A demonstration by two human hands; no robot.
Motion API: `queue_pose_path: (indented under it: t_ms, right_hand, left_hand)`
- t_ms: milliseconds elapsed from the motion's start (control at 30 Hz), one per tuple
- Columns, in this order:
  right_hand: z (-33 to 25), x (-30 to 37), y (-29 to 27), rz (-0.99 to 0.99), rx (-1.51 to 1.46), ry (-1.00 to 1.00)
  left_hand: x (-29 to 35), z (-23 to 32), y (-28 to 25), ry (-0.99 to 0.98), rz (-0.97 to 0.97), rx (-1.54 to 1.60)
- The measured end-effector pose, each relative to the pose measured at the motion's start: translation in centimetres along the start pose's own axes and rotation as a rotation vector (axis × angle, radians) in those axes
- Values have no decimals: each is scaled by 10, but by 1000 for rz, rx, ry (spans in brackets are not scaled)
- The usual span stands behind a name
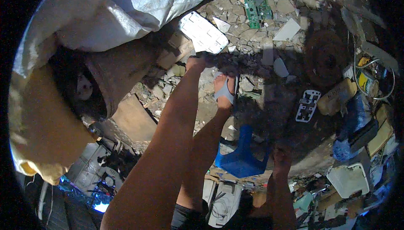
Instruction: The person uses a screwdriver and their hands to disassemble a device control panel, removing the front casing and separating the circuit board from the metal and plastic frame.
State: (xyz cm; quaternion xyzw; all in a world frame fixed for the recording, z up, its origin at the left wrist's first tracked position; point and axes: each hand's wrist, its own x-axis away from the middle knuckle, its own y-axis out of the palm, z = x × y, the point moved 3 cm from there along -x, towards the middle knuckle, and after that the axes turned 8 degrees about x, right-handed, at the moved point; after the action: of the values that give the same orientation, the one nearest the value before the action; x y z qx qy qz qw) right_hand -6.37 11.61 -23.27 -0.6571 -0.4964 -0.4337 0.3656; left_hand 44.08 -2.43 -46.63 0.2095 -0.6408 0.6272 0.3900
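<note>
My left arm reaches far forward, and my left hand (196,63) is low over the rubble, just below a white plastic panel (204,33). Its fingers run into deep shadow, so I cannot make out what they hold, if anything. Nearer to me on the right, my right hand (282,153) is beside a blue plastic stool (243,162). Darkness hides its fingers too. A foot in a grey sandal (225,89) stands on the broken pieces, just right of my left hand.
Green circuit boards (252,12) lie at the far side. A white cut-out plastic plate (308,105) and a dark round object (325,57) are to the right. A big white sack (113,15) fills the upper left. A white tub (348,180) sits among clutter at lower right.
</note>
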Motion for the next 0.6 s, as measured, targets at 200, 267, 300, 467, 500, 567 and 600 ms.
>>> queue_pose_path:
  t_ms: [200,267,300,467,500,567,600]
  right_hand:
    - [4,10,10,41,-7,110]
    - [-25,25,38,-15,168,40]
    - [-43,34,51,-24,300,-15]
    - [-34,51,5,-60,423,23]
    - [-34,56,-2,-114,421,36]
    - [-53,76,10,-62,143,86]
    - [-62,85,14,-78,143,37]
  left_hand:
    - [54,33,-11,-176,197,30]
    - [50,31,-20,-172,206,12]
    - [50,32,-24,-142,189,-22]
    - [78,34,-47,89,227,22]
    - [78,17,-54,11,191,245]
    - [107,19,-86,-132,181,396]
    - [122,15,-112,-16,217,288]
